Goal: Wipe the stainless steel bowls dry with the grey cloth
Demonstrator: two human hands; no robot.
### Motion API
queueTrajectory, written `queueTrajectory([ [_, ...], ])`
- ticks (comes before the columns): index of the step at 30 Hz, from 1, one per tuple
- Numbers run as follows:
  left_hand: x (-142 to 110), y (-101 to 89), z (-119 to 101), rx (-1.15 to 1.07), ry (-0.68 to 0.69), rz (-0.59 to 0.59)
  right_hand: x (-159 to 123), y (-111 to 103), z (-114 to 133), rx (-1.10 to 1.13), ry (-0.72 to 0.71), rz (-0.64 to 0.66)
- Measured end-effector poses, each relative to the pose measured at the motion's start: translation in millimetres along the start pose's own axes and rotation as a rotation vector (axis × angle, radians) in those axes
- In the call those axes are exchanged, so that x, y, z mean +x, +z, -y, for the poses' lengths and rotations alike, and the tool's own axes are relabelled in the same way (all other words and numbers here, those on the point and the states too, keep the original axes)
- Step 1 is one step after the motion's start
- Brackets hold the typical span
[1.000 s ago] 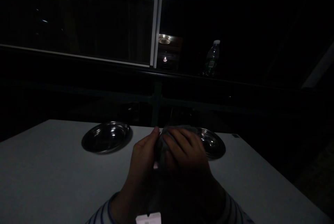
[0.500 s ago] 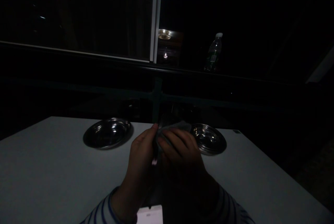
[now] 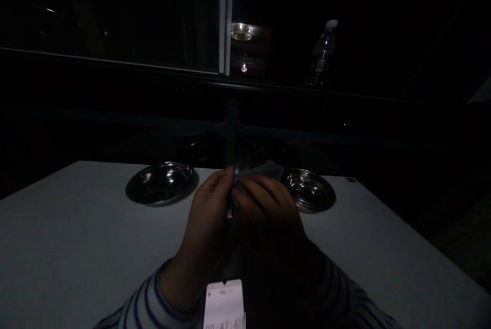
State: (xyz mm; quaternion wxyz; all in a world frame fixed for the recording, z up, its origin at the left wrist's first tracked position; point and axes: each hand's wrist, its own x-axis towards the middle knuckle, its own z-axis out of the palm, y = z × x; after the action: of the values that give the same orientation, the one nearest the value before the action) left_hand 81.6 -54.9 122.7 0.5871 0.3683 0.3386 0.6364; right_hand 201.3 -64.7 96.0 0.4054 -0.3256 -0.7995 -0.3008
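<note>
My left hand (image 3: 209, 206) is closed, its thumb upright, on the rim of a dark, shiny metal plate (image 3: 238, 157) that is mostly hidden between the hands and hard to make out in the dark. Fingers of my right hand (image 3: 270, 203) are bent over a thin grey cloth (image 3: 268, 168), pressing it against that plate; a corner of the cloth sticks out above the knuckles. Beyond the left hand a shallow steel plate (image 3: 161, 184) rests on the table. Another steel plate (image 3: 310, 191) lies behind the right hand, partly covered by it.
A lit phone (image 3: 223, 303) showing timer digits lies at the near edge of the white table (image 3: 95, 247), between my forearms. Past the far edge are a dark rail and window frame (image 3: 224, 17). A plastic bottle (image 3: 322, 55) stands on the ledge at right.
The view has tipped downward, so more of the phone shows. My right hand has shifted slightly with the cloth, and more of the cloth's corner is visible. Both hands keep their hold.
</note>
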Motion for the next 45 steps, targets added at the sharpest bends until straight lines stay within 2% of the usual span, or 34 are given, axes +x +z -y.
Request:
queueTrajectory([
  [6, 1.5, 2.2, -2.2, 0.022, 0.013, -0.073, -0.3, 5.6, 3.5, -0.031, -0.035, 0.014],
  [12, -7.1, 10.9, -5.1, 0.097, -0.09, -0.137, 3.2, -1.6, -6.0, -0.066, 0.151, 0.058],
  [14, -7.0, 11.6, -5.7, 0.12, -0.099, -0.159, 1.0, -3.0, -7.7, -0.056, 0.109, 0.058],
  [17, -4.4, 10.7, -7.6, 0.107, -0.08, -0.194, -3.4, -2.5, -6.6, -0.02, -0.043, 0.081],
  [19, -3.2, 10.5, -8.9, 0.103, -0.042, -0.203, -4.3, -2.2, -4.8, -0.006, -0.077, 0.119],
  [21, -3.5, 11.5, -9.7, 0.1, -0.039, -0.193, -2.8, -2.7, -4.2, -0.016, -0.028, 0.139],
  [26, -5.5, 14.3, -7.0, 0.096, -0.099, -0.163, 1.2, -4.9, -8.6, -0.029, 0.143, 0.076],
  [32, -1.6, 8.1, -0.3, 0.076, -0.027, -0.121, -1.9, -5.2, -9.2, -0.008, -0.034, 0.151],
  [36, -4.1, 8.6, 1.9, 0.084, -0.049, -0.068, 2.9, -7.7, -13.6, -0.041, 0.114, 0.066],
  [39, -6.4, 10.2, 2.9, 0.1, -0.075, -0.093, 5.7, -10.2, -18.4, -0.034, 0.218, 0.05],
  [41, -5.9, 9.8, 3.0, 0.108, -0.075, -0.102, 4.9, -10.6, -18.2, -0.015, 0.168, 0.081],
  [45, -1.9, 6.8, 1.3, 0.086, -0.085, -0.108, -0.3, -8.3, -11.1, 0.006, -0.035, 0.149],
])
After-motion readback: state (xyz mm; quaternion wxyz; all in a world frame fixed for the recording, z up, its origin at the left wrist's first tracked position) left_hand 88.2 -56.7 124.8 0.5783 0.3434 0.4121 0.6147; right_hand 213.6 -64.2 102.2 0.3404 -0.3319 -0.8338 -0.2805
